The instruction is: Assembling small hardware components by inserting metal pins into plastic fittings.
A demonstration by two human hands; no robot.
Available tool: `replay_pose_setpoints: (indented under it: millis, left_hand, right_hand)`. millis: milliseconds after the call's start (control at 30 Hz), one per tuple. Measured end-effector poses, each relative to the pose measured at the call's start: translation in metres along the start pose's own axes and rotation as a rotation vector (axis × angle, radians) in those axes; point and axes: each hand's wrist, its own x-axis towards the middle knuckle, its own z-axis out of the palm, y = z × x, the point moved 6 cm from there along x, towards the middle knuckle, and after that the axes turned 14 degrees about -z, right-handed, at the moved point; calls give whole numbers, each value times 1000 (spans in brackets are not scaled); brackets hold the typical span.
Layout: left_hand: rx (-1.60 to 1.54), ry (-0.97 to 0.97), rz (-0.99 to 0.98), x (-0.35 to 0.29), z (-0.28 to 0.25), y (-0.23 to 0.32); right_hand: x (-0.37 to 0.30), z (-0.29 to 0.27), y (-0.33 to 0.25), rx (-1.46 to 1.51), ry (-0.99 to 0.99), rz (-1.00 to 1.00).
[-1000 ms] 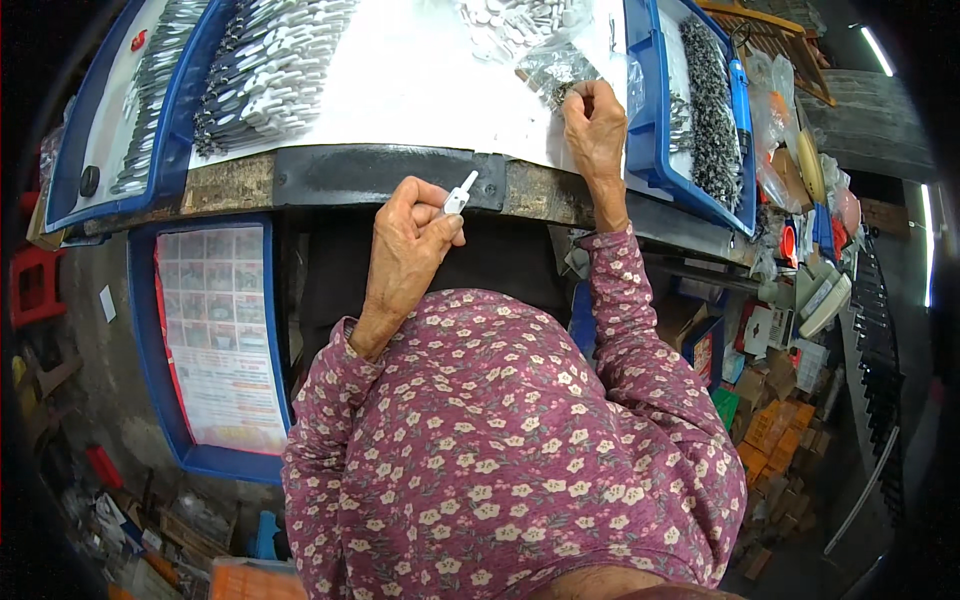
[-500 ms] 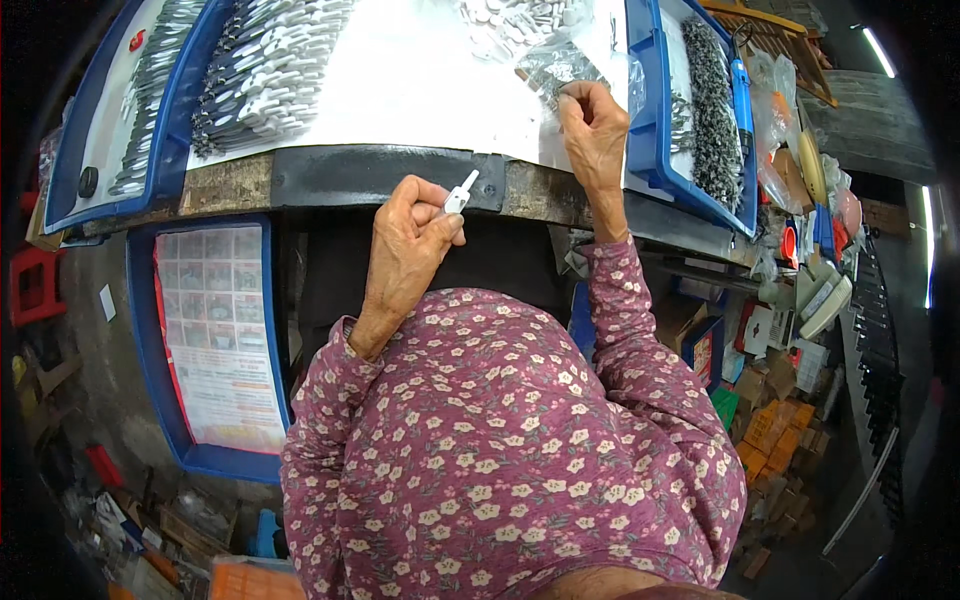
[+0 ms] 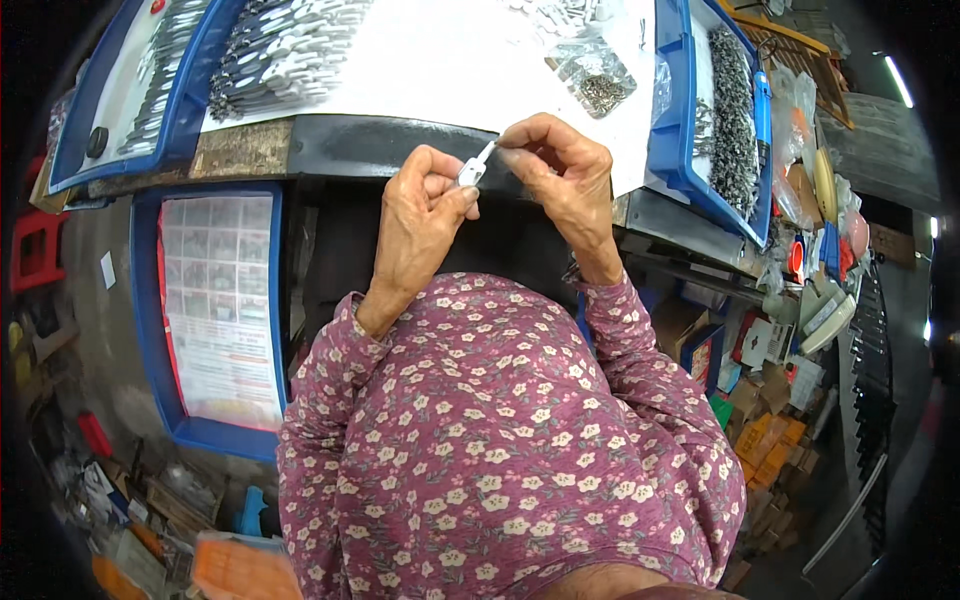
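Observation:
Between the thumb and fingers of my left hand (image 3: pixel 418 225) is a small white plastic part (image 3: pixel 472 172) with a narrow tip, which points up and to the right. My right hand (image 3: pixel 572 175) is closed in a pinch at that tip. Whatever its fingertips hold is too small to make out. Beyond it on the white work surface (image 3: pixel 440 60) lies an open clear plastic bag (image 3: pixel 600 92) of tiny metal pieces. Loose white parts (image 3: pixel 565 14) are heaped behind the bag.
Rows of white-handled pieces (image 3: pixel 290 55) lie at the left, beside a blue tray (image 3: pixel 180 120) of slim parts. A blue tray (image 3: pixel 684 150) at the right holds dark, bristly small parts (image 3: pixel 732 120). Below the bench edge, a blue crate (image 3: pixel 150 300) stands at left; boxes (image 3: pixel 765 450) clutter the right.
My right hand has come away from the plastic bag, moving left and nearer, to the tip of the white part. My left hand still holds that part.

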Motion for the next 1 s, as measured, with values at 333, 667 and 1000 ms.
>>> replay_pose_setpoints:
  millis: [333, 667, 1000]
  left_hand:
    - [147, 176, 168, 1, -4, -5]
    - [340, 256, 218, -3, 0, 2]
    - [537, 280, 228, -4, 3, 4]
  right_hand:
    - [-10, 19, -15, -238, -61, -284]
    - [-10, 23, -21, -385, -86, -449]
    - [-9, 25, -23, -470, -152, -496]
